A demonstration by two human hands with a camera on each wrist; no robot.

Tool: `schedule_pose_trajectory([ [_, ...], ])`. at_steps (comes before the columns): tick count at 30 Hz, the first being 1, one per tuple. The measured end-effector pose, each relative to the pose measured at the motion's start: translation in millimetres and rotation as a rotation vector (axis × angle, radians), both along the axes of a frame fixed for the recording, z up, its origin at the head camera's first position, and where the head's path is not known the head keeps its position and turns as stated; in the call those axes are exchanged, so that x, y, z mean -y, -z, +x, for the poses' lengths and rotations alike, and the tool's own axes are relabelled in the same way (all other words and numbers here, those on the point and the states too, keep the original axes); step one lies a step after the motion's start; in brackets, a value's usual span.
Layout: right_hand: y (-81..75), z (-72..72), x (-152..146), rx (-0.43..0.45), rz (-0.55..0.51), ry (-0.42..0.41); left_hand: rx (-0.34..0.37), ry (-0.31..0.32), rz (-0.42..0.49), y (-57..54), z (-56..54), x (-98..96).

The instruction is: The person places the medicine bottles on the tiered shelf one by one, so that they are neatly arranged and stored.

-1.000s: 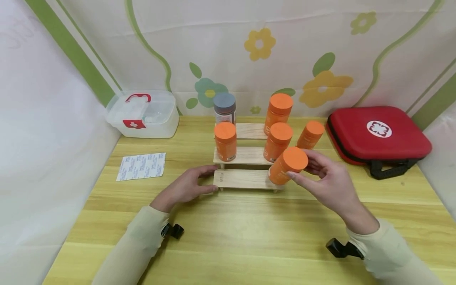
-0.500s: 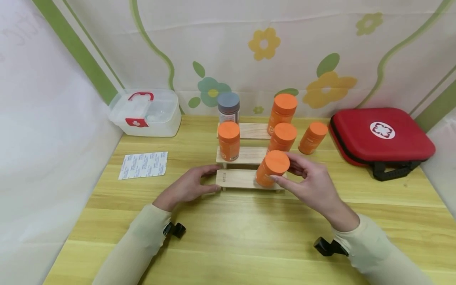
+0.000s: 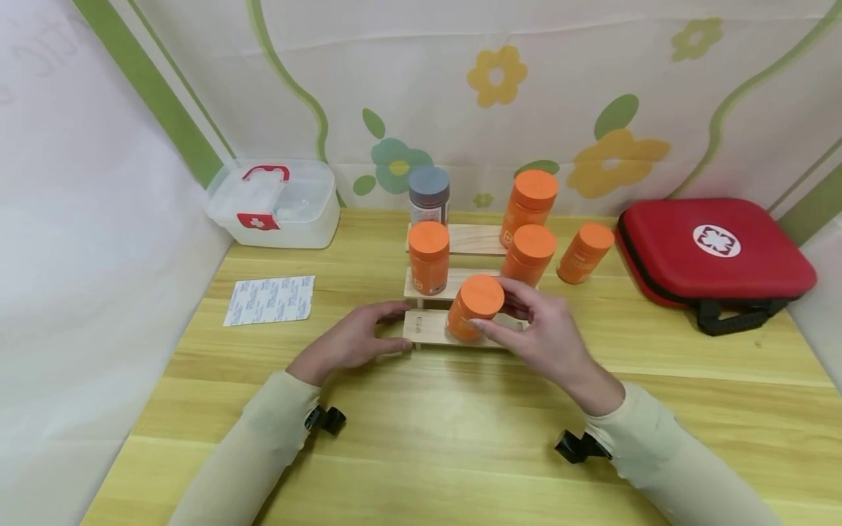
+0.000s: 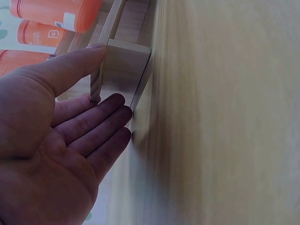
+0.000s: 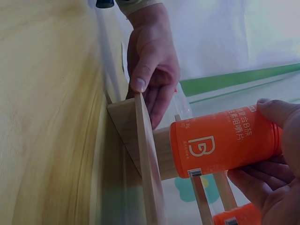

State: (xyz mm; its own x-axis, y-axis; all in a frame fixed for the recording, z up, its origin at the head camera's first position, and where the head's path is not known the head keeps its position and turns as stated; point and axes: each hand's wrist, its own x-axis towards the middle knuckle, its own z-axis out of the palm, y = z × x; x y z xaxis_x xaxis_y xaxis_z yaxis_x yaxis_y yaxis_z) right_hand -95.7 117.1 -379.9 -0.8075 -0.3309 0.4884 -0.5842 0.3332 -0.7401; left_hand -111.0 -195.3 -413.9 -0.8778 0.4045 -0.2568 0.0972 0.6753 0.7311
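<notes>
A stepped wooden rack (image 3: 430,329) has three levels. My right hand (image 3: 549,336) holds an orange pill bottle (image 3: 468,314) over the lowest step, slightly tilted. Thumb and fingers are around its cap end, and a narrow gap shows beneath its base in the right wrist view. My left hand (image 3: 351,340) grips the rack's left end; in the left wrist view its thumb and forefinger span the lowest board (image 4: 110,28). Orange bottles stand at the middle step's left (image 3: 429,263) and right, and at the top step's right; a grey-capped bottle (image 3: 429,193) stands top left.
Right of the rack, a smaller orange bottle (image 3: 584,254) stands on the table (image 3: 421,438). A red first-aid case (image 3: 717,252) lies farther right. At left are a clear plastic medicine box (image 3: 276,208) and a blister pack (image 3: 270,300). A patterned curtain closes the back.
My right hand has carried the orange pill bottle leftward along the lowest step, from its right end to near the middle. My left hand stays at the rack's left end.
</notes>
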Motion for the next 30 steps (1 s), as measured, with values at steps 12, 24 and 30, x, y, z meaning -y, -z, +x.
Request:
schedule_pose_trajectory([
  [12,5.1,-2.3,24,0.049,-0.018,-0.024,0.012,0.000,0.013,-0.2,-0.8,-0.9],
  [24,11.0,-0.7,46,0.105,-0.087,-0.042,0.017,0.006,0.025,0.5,-0.7,-0.3],
  [30,14.0,-0.9,56,0.065,-0.061,-0.013,0.009,0.005,0.023,-0.3,-0.2,0.3],
])
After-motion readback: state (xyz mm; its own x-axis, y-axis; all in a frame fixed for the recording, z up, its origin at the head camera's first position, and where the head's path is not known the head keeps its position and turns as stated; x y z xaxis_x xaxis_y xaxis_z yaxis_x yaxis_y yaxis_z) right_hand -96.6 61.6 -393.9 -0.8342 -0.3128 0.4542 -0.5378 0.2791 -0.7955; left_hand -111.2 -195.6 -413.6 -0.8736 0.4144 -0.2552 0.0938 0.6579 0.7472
